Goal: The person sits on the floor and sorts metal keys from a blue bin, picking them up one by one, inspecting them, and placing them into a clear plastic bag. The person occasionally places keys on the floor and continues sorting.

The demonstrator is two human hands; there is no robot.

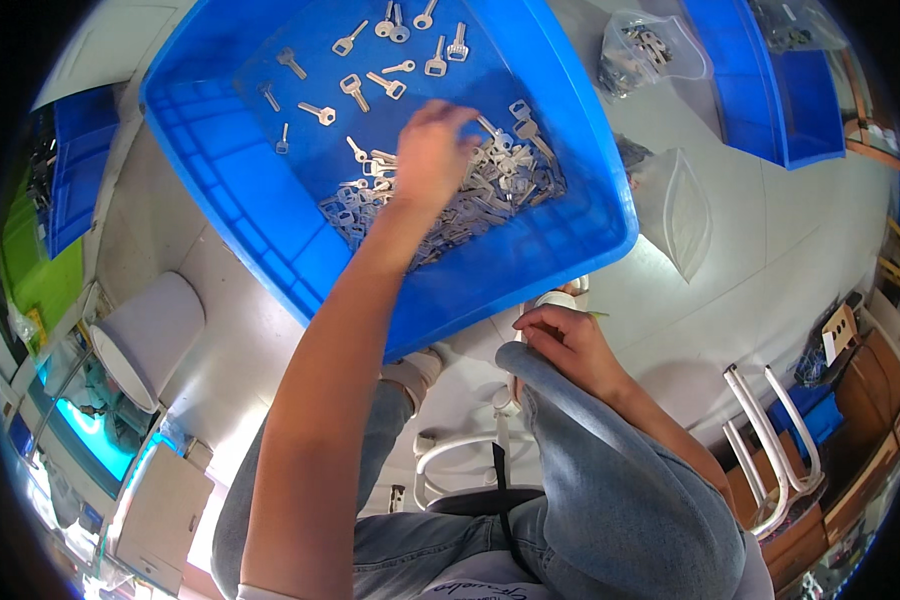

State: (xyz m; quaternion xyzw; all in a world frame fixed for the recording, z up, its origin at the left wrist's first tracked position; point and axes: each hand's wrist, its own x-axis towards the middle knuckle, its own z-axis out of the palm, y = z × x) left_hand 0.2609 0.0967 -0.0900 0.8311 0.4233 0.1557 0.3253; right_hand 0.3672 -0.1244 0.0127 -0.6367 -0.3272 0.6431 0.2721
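Note:
A large blue plastic bin [260, 215] stands in front of me, with a heap of metal keys [470, 205] in its near part. My left hand [435, 150] is inside the bin, just over the far edge of the heap. Its fingers are bent and blurred, and whatever may be under them is hidden. Several single keys [353, 92] lie spread over the bin's far floor. My right hand [570, 345] rests by my right knee, outside the bin, with its fingers loosely curled together and nothing visible in them.
Right of the bin, a clear bag [655, 48] with metal pieces and another clear bag [675, 210] lie on the pale floor. Beyond them is another blue bin [810, 120]. A white bucket [150, 335] stands at left, and white stool legs [775, 450] at lower right.

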